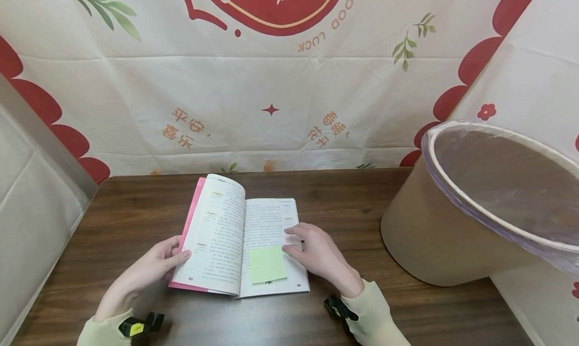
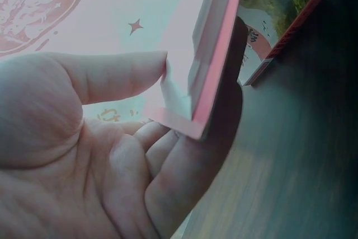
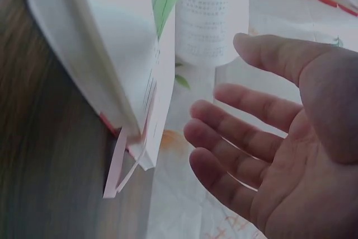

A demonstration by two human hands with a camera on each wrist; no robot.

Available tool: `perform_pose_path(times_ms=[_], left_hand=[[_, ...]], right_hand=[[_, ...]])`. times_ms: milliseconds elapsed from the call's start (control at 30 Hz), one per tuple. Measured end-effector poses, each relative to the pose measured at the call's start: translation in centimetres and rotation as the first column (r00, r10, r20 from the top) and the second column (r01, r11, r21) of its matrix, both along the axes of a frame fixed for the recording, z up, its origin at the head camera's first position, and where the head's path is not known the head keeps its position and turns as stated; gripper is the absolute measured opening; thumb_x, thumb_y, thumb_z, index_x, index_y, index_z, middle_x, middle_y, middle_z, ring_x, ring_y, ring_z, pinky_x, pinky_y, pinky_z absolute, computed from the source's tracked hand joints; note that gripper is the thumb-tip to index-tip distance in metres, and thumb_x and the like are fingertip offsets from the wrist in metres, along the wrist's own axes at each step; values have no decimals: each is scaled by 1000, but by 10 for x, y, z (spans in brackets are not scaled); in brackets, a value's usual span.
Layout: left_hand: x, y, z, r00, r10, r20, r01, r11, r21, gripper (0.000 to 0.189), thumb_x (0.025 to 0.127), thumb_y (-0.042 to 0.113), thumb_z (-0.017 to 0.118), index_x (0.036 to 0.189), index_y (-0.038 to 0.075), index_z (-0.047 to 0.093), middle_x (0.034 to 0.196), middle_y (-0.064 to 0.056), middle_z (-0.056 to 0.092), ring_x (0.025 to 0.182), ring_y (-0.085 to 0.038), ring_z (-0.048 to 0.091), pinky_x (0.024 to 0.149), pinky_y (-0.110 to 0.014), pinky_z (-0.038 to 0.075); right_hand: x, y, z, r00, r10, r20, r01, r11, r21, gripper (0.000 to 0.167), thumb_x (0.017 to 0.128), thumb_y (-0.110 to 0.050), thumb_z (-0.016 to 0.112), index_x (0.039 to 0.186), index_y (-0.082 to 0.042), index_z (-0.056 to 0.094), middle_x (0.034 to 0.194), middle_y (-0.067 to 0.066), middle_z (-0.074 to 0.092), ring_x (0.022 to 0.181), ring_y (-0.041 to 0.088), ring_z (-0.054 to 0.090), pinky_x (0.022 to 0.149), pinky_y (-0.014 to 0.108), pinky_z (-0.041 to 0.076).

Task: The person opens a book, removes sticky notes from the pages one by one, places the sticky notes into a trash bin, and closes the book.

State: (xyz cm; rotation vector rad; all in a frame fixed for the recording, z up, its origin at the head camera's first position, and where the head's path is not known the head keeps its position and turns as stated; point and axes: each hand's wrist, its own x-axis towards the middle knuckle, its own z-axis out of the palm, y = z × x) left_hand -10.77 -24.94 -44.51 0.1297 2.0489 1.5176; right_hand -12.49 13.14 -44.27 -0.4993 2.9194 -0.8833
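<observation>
An open book (image 1: 221, 240) with a pink cover lies on the wooden table, its left side raised. My left hand (image 1: 158, 258) grips the left edge, thumb on the pages and fingers behind the cover, as the left wrist view shows up close. On the right page sits a light green sticky note (image 1: 268, 264). Over that page's right edge my right hand (image 1: 318, 250) hovers or lightly touches; the head view does not settle which. In the right wrist view its fingers (image 3: 235, 149) are relaxed and hold nothing, beside the book and its pink ribbon (image 3: 116, 163).
A large brown bin (image 1: 452, 225) with a clear plastic liner over its rim stands at the table's right. Behind the wooden table (image 1: 353, 205) hangs a printed white cloth (image 1: 271, 84) with red decoration. A light grey panel (image 1: 31, 185) borders the left side.
</observation>
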Motion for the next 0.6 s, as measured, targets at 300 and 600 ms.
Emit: perform_pose_path(times_ms=[300, 600], left_hand=[[0, 0, 1, 1000, -8, -16, 8, 1000, 8, 69, 108, 24, 58, 156, -13, 25, 125, -21, 75, 99, -16, 77, 84, -28, 63], [1, 1, 3, 999, -2, -49, 1, 1000, -10, 70, 107, 23, 60, 155, -15, 26, 123, -23, 75, 98, -15, 77, 84, -27, 63]], right_hand=[[12, -9, 1, 992, 123, -23, -121, 989, 85, 40, 92, -31, 81, 127, -11, 75, 132, 7, 74, 124, 27, 68, 104, 48, 56], [22, -15, -5, 947, 299, -113, -270, 938, 215, 41, 92, -35, 81, 126, -12, 75, 126, 2, 75, 121, 20, 68, 105, 39, 55]])
